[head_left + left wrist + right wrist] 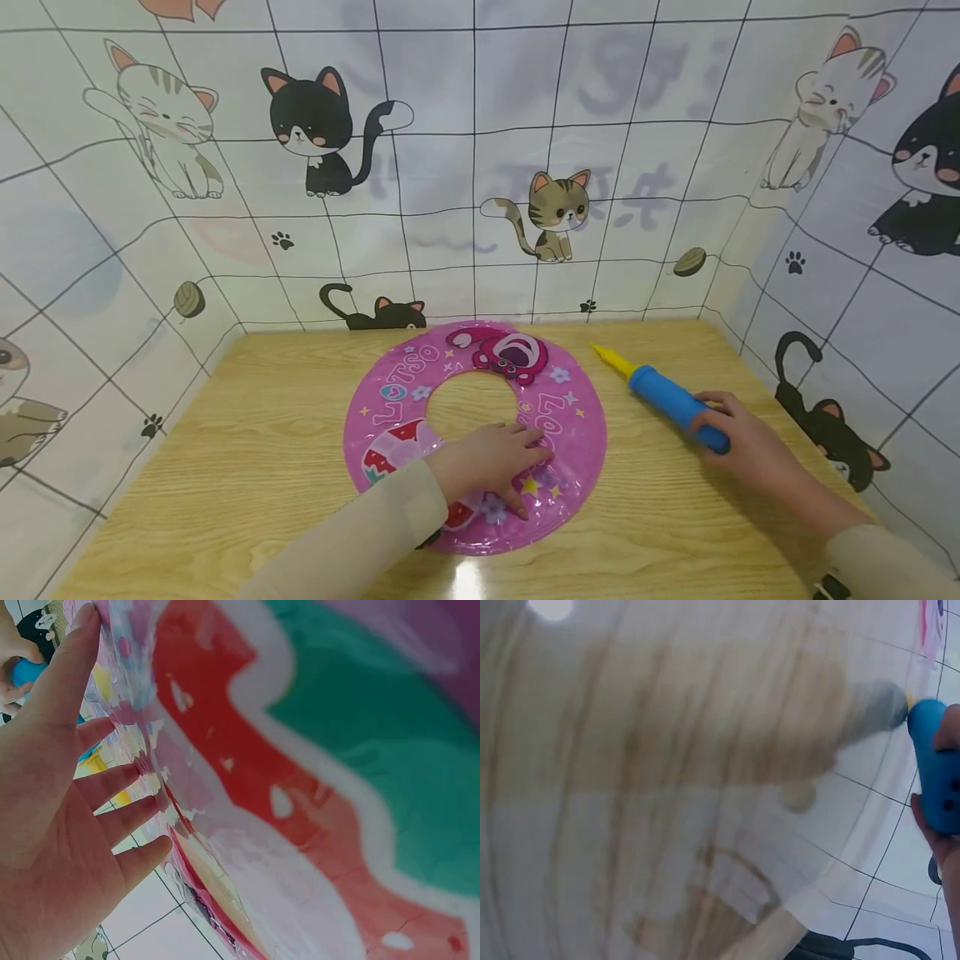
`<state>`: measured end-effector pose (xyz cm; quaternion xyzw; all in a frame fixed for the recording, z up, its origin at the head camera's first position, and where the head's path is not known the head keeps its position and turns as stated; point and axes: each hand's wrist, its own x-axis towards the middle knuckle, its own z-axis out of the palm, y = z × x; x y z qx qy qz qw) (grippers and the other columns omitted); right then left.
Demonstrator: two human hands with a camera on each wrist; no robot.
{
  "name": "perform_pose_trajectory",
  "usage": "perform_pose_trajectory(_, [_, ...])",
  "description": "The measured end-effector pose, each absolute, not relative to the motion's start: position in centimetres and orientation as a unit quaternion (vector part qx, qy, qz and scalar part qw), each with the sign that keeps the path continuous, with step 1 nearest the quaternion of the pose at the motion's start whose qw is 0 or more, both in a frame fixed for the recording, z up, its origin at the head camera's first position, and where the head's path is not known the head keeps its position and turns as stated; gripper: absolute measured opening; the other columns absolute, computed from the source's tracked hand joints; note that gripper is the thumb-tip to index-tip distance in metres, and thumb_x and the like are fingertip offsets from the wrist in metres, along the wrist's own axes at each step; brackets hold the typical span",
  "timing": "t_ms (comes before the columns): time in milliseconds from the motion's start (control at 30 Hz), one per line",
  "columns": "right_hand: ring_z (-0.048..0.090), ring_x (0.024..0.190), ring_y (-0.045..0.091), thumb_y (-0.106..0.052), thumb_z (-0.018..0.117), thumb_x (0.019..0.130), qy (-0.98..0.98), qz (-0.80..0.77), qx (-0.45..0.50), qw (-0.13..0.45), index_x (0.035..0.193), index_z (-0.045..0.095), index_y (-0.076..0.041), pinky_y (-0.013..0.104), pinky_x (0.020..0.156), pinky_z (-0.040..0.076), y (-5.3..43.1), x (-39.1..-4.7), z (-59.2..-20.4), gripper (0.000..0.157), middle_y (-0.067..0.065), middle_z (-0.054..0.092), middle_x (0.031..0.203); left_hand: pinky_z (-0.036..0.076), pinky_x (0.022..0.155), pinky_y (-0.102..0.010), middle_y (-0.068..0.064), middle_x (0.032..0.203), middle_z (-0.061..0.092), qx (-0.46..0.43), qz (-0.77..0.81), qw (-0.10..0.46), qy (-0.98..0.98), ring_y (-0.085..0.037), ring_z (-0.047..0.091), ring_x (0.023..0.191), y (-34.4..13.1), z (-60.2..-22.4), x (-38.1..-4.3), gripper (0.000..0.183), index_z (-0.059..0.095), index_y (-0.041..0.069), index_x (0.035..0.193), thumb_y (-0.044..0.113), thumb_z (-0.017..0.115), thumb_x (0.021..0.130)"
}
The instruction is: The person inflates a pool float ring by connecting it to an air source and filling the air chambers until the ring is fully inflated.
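Note:
A flat pink swim ring with bear, flower and strawberry prints lies on the wooden table. My left hand rests on its near right part, fingers spread. In the left wrist view, the fingertips of the left hand meet the ring's shiny film. To the right of the ring, my right hand grips the near end of a blue hand pump. The pump's yellow nozzle points to the far left. The right wrist view catches the pump's blue end at its right edge.
The wooden table extends around the ring on all sides. Behind it and at both sides stand white gridded sheets printed with cartoon cats, closing off the tabletop.

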<state>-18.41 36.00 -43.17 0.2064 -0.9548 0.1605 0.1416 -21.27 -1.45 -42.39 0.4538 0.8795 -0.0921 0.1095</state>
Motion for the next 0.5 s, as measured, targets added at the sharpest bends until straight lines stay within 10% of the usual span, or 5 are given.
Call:
perform_pose_trajectory(333, [0.048, 0.101, 0.034, 0.006, 0.077, 0.056, -0.929, 0.161, 0.248, 0.221, 0.088, 0.062, -0.02, 0.028, 0.068, 0.047, 36.3, -17.7, -41.5, 0.043, 0.011, 0.044, 0.12, 0.025, 0.103, -0.04, 0.002, 0.145, 0.024, 0.45, -0.079, 0.12, 0.881, -0.023, 0.022, 0.131, -1.5, -42.2, -21.1, 0.091, 0.032, 0.035, 0.137, 0.071, 0.059, 0.059])
perform_pose_trajectory(500, [0.048, 0.103, 0.022, -0.018, 0.081, 0.063, -0.918, 0.142, 0.252, 0.272, 0.095, 0.064, -0.018, 0.015, 0.072, 0.04, 36.3, -17.4, -40.3, 0.036, 0.006, 0.051, 0.118, 0.026, 0.102, -0.041, 0.002, 0.145, 0.024, 0.452, -0.075, 0.125, 0.88, -0.025, 0.023, 0.131, -1.5, -42.0, -21.1, 0.09, 0.032, 0.035, 0.137, 0.07, 0.061, 0.059])
